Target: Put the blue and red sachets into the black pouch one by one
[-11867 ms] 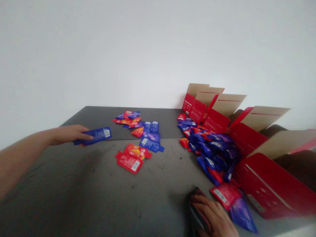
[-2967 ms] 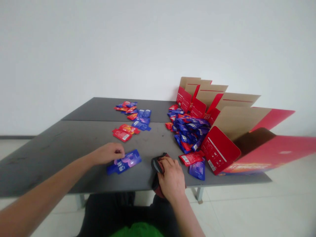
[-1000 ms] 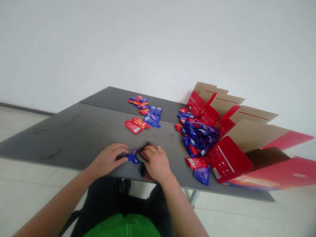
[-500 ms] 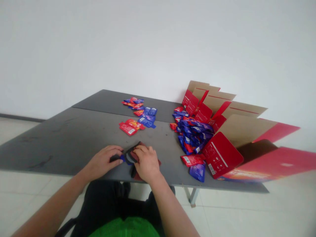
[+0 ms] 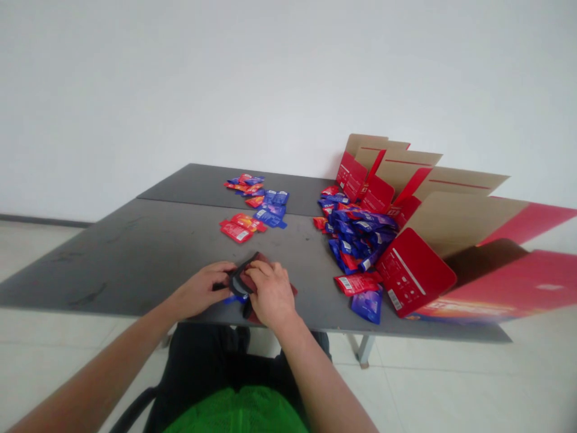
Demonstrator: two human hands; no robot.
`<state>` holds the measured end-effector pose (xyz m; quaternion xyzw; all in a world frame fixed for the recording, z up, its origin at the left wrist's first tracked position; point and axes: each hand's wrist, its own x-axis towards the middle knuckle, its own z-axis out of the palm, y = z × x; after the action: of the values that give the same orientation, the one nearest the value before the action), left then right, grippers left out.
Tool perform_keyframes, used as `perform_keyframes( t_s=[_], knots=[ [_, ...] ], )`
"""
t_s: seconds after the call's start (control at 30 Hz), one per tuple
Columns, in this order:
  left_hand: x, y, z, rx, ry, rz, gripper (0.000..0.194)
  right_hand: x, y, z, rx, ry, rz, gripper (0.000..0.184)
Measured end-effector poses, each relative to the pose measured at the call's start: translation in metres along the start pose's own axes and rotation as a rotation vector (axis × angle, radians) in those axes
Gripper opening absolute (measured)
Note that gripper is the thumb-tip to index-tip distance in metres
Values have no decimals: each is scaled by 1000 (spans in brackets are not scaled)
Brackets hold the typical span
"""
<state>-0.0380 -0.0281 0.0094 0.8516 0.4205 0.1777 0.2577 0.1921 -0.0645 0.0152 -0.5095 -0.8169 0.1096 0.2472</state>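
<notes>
A dark object with a curved black rim and reddish-brown flat parts (image 5: 238, 282) lies near the table's front edge; its exact kind is unclear. My right hand (image 5: 273, 294) is closed over its brown part, fingers bent and covering much of it. At its left side, my left hand (image 5: 205, 290) has thumb and fingers curled about the black end. Beneath, a bit of a blue packet (image 5: 237, 299) shows, mostly hidden. Just beyond my hands lie red-and-orange packets (image 5: 241, 228), flat on the table.
Blue and red packets (image 5: 273, 213) lie farther back. On the right is a heap of similar packets (image 5: 356, 234), beside a row of open red cardboard boxes (image 5: 417, 270) with raised flaps. The grey table (image 5: 135, 252) stands before a white wall.
My left hand has moved right and up against the dark object. My right hand stays on it. The whole view has shifted slightly.
</notes>
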Motion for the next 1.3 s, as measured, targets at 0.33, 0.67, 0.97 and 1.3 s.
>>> perform_keyframes(
  t_s=[0.33,0.67,0.97,1.3],
  knots=[
    [-2,-9,-2,-50,-18,-43,26,3,11,-8,59,-117,-132,57],
    [0,-7,-6,-154,29,-116,35,4,4,6,79,61,58,53],
    [2,-10,-11,-195,-37,-74,25,1,8,9,126,107,56,56],
    [14,0,1,-42,39,121,20,0,6,-9,-15,-41,-174,27]
  ],
)
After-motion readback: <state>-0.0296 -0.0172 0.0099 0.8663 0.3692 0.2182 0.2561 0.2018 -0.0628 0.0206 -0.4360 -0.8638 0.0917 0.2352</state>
